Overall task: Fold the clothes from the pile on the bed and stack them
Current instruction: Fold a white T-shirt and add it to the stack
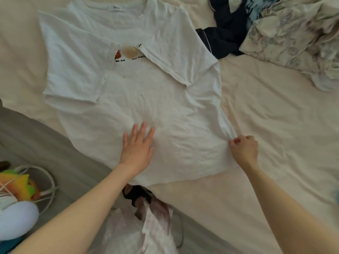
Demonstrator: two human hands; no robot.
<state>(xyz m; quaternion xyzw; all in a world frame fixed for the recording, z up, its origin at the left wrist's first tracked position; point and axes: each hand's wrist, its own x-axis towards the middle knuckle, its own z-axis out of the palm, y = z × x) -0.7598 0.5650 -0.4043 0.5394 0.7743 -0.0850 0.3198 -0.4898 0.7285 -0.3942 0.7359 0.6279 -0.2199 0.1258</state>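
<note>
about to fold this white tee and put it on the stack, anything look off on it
Yes: the white t-shirt has a brownish ring-shaped stain over the chest print and a smaller brown spot just below it. It looks soiled, so perhaps wash it rather than stack it.

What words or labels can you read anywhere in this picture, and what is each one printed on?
"foon", as best it reads, slightly blurred: on the neck label inside the collar of the white T-shirt.
"We are": black print on the T-shirt's chest.
"bear family", first word unsure, partly hidden by the folded sleeve: same chest print.
Nothing else readable.
</note>
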